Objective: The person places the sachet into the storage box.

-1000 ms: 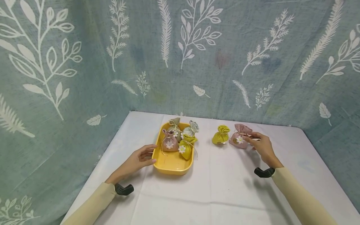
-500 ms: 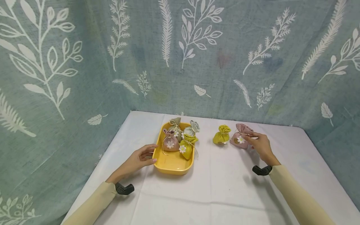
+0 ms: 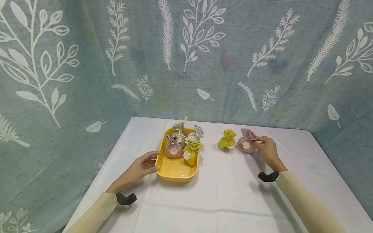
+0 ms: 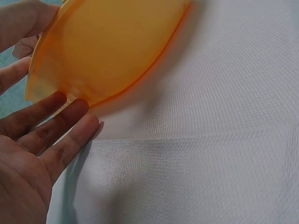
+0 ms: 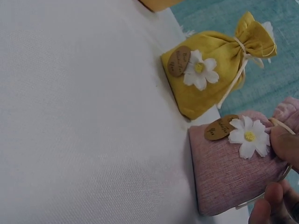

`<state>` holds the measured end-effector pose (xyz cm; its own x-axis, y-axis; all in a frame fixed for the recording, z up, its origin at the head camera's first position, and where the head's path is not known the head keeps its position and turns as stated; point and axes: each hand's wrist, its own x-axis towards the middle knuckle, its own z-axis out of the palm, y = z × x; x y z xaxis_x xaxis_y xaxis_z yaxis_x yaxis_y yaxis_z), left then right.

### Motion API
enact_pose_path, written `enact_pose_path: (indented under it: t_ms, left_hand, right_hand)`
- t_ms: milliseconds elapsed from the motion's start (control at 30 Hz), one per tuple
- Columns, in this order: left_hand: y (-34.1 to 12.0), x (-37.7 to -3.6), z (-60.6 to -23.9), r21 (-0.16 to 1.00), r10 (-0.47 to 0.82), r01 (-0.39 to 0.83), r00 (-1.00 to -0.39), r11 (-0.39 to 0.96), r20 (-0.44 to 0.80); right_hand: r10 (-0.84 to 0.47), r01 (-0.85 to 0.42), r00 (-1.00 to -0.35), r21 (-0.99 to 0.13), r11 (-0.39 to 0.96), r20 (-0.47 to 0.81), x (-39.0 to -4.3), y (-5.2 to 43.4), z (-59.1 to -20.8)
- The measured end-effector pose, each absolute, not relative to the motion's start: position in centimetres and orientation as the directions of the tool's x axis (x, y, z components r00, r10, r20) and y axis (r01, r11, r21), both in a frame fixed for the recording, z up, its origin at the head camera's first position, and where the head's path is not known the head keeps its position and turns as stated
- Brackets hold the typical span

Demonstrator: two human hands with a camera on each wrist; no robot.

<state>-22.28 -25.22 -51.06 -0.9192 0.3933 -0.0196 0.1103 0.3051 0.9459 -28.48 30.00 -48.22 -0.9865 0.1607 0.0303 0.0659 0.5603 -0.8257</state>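
Observation:
A pink drawstring pouch [image 3: 246,146] with a white daisy and a small brown oval tag stands on the white table. My right hand [image 3: 266,151] pinches it by its tied neck, thumb [image 5: 286,145] beside the flower and fingertips [image 5: 272,196] on the other side. Just left of it stands a mustard yellow pouch [image 5: 196,77] with the same kind of flower and tag. My left hand [image 3: 142,166] rests against the left side of a yellow tray [image 3: 172,177]; its nearly straight fingers [image 4: 65,126] touch the outer wall.
Inside the tray sit a pink pouch [image 3: 174,150], a yellow pouch [image 3: 190,157], an olive-grey pouch [image 3: 179,131] and a pale grey pouch [image 3: 194,136], grouped toward its back. A teal leaf-print cloth [image 3: 215,103] hangs behind the table [image 3: 215,197].
The head view has shifted slightly. My right fingers sit a little closer round the pink pouch's neck; the left hand stays at the tray.

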Motion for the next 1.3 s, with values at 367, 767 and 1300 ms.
enact_pose_path:
  t_ms: [367, 767, 1300]
  left_hand:
    - [-25.2, -22.5, -50.9, 0.942, 0.395, 0.120, -0.919, 0.315, -0.015]
    - [-25.0, -22.5, -51.1, 0.941, 0.392, 0.110, -0.920, 0.319, -0.025]
    - [-25.2, -22.4, -50.9, 0.944, 0.387, 0.111, -0.922, 0.312, -0.020]
  right_hand:
    - [0.164, 0.049, -0.985, -0.839, 0.542, 0.049, -27.7, 29.8, -47.9]
    - [0.148, 0.027, -0.987, -0.840, 0.542, 0.064, -26.5, 29.5, -46.5]
    - [0.073, -0.027, -0.995, -0.866, 0.500, 0.073, -25.4, 27.3, -44.4]
